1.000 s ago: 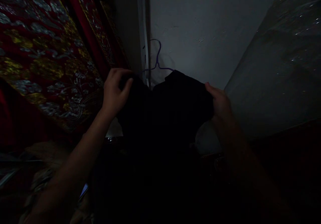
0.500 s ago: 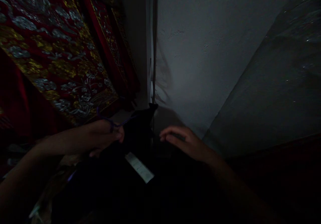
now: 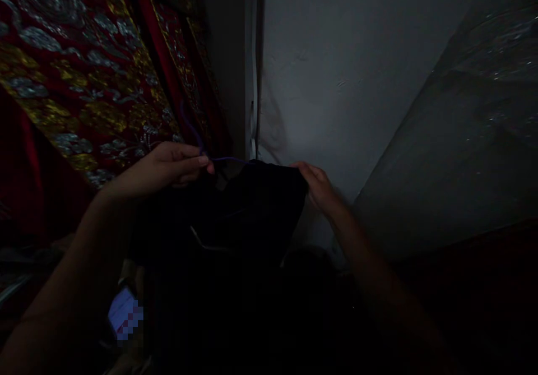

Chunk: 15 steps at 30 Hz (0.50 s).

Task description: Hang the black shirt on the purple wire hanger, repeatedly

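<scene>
The scene is very dim. A black garment point(image 3: 247, 212) hangs between my two hands in the middle of the view. My left hand point(image 3: 168, 167) is closed in a pinch on a thin purple hanger point(image 3: 197, 139), whose hook rises above the fingers. My right hand point(image 3: 320, 187) grips the garment's right shoulder, fingers curled over its top edge. The garment's lower part fades into darkness.
Red fabric with gold and silver embroidery point(image 3: 84, 72) hangs at the left. A pale wall point(image 3: 344, 72) with a vertical white strip point(image 3: 251, 83) lies straight ahead. Glittery grey fabric point(image 3: 471, 128) slopes at the right. A small bright object point(image 3: 124, 313) shows low left.
Both hands have risen again with the garment from their lowest point half a second ago. My right hand went from flat and open to gripping the garment's edge. The white label is hidden now.
</scene>
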{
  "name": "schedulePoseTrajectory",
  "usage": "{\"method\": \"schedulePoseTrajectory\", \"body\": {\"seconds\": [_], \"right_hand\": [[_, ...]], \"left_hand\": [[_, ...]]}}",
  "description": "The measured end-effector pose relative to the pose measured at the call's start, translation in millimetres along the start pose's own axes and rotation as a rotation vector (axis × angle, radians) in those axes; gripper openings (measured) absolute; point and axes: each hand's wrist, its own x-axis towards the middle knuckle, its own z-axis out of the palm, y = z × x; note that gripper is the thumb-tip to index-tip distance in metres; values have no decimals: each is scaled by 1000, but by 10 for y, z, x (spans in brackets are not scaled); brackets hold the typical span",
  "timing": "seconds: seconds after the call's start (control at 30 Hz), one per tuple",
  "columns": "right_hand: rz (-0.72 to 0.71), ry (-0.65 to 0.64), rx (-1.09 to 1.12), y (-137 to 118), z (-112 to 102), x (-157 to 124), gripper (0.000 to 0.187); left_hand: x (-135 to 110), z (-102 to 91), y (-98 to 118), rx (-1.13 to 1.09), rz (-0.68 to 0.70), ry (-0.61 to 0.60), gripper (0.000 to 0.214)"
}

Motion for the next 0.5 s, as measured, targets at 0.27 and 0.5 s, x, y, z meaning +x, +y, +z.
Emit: {"method": "schedulePoseTrajectory", "body": {"seconds": [0.27, 0.5], "right_hand": [[17, 278, 185, -299, -48, 371, 53], [-36, 463, 149, -218, -324, 45, 49]], "left_hand": [[346, 348, -83, 313, 474, 788, 14], [-262, 964, -518, 530, 713, 562, 16]]}}
